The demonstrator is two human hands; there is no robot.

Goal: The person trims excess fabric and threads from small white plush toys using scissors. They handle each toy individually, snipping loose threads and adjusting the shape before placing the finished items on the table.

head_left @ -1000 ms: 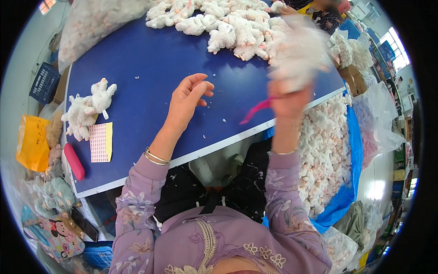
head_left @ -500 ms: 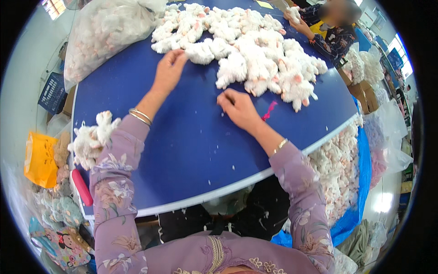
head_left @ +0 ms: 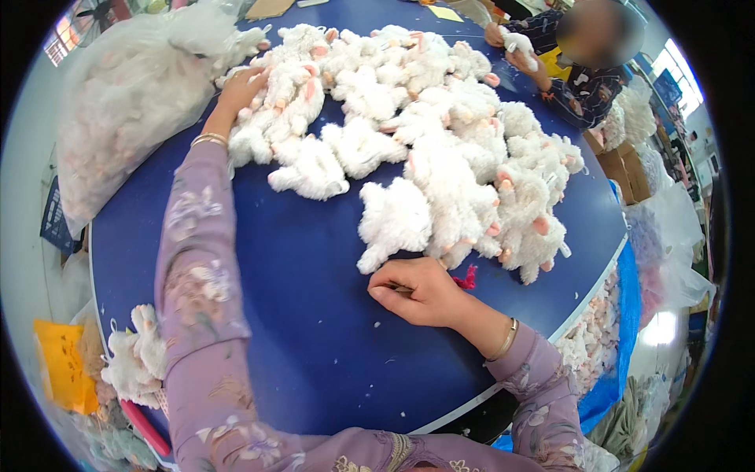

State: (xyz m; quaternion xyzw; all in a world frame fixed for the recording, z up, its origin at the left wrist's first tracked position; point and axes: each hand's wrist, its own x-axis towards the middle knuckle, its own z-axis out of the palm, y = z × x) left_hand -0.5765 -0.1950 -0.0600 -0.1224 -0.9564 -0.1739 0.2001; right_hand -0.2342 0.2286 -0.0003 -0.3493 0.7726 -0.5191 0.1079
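Note:
Many white plush toys (head_left: 452, 177) with pink ears and feet lie heaped across the blue table (head_left: 299, 330). My left hand (head_left: 242, 88) reaches to the far left of the heap, its fingers closed on a white plush toy (head_left: 287, 98) there; the fingertips are partly sunk in the fur. Low over the table, just in front of the nearest toys, my right hand (head_left: 421, 293) is curled with thumb against fingers. Something small and dark shows in its grip, too little to name. A bright pink strip (head_left: 469, 277) lies beside that hand.
A big clear bag of plush pieces (head_left: 118, 110) leans on the table's left edge. More white toys (head_left: 134, 362) and a pink case (head_left: 145, 425) sit at the near left. Across the table a co-worker's hands (head_left: 523, 59) hold a plush toy. A blue sack (head_left: 621, 338) stands at right.
My left hand has moved away and to the left, onto the far toys. The right hand stays curled near the heap's front edge. My view has shifted forward over the table.

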